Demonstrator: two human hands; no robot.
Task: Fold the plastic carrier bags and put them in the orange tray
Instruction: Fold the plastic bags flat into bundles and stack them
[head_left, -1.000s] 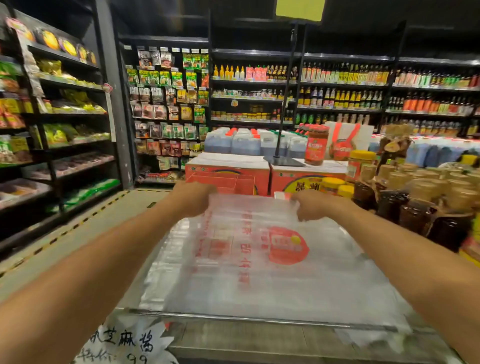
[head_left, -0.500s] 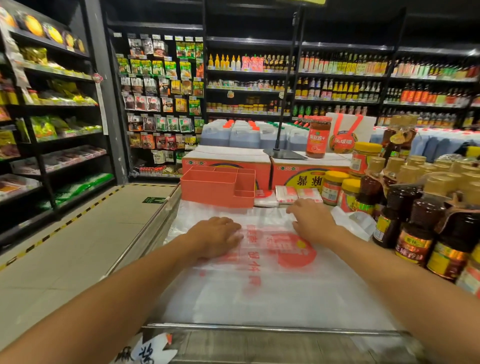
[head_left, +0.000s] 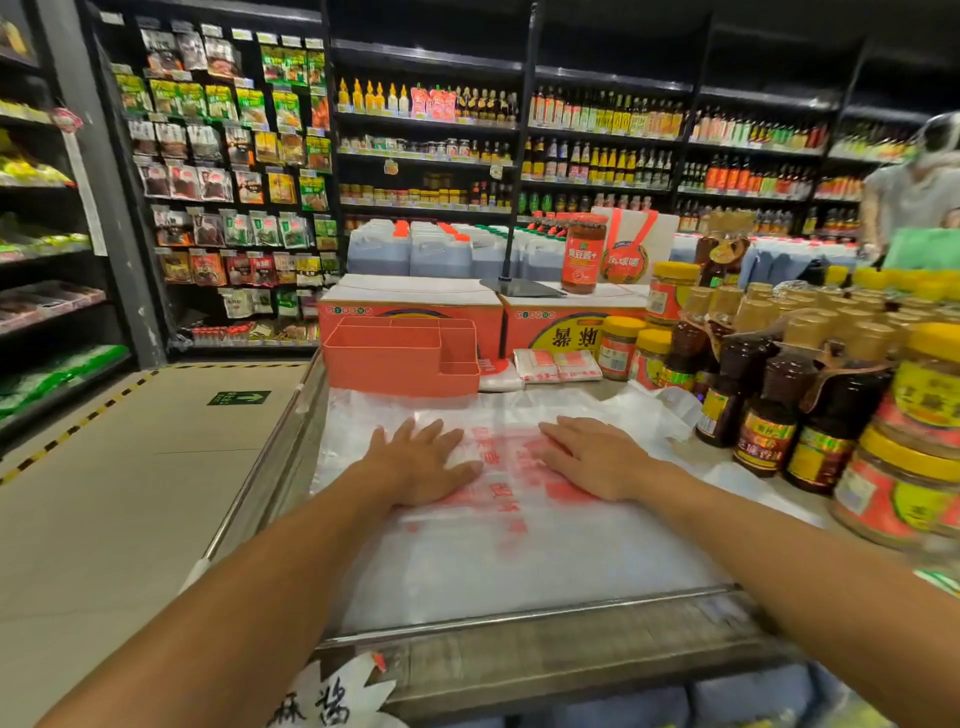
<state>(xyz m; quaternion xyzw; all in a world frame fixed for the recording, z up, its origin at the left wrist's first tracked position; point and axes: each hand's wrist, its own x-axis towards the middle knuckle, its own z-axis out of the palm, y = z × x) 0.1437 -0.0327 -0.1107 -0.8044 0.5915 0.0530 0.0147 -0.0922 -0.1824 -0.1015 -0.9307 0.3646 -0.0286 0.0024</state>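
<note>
Pressing down on the worktop (head_left: 524, 617), both bare hands are lying flat with nothing pinched. Far left, shelves of snack packets (head_left: 223, 171) are standing behind the beige floor (head_left: 130, 478). The orange tray (head_left: 384, 358) is sitting at the worktop's far left corner, right at the far edge of the plastic carrier bag (head_left: 519, 561). The bag is lying spread out, red print up, between the tray and the near metal rim. The left grip (head_left: 421, 462) is resting palm-down on the left of the print, fingers straight and slightly spread, holding nothing. The right grip (head_left: 592, 457) is doing the same just beside it, apart from it, fingers straight and pressing. Right of the tray, folded bags (head_left: 558, 365) are lying against the orange cartons (head_left: 415, 306). Far right, dark sauce bottles (head_left: 763, 415) and yellow-lidded jars (head_left: 914, 467) are crowding in beside the bag's crumpled edge.
</note>
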